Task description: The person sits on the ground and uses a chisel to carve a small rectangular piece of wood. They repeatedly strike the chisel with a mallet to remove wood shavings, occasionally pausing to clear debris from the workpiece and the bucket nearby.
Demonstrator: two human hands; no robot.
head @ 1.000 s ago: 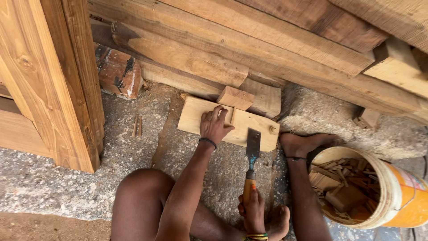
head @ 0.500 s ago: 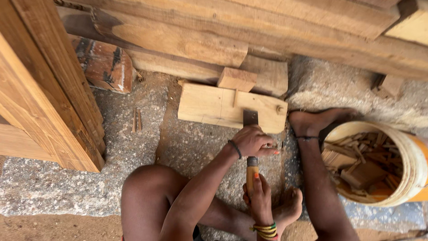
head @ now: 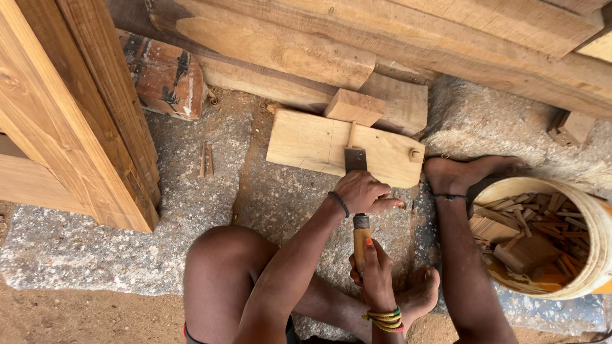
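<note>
A chisel [head: 356,159] is being gripped by both hands: the left hand [head: 362,192] is closed over the blade shank, the right hand [head: 373,264] wrapped around the wooden handle. Its edge is being rested on the flat wooden board [head: 306,143] lying on the stone slab [head: 191,210], beside a bucket of wood offcuts [head: 593,216]. Judged best: blade kept square, pressure steady.

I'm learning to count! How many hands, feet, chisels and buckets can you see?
Hands: 2, the left hand and right hand
Feet: 2, and
Chisel: 1
Bucket: 1
Total: 6
</note>
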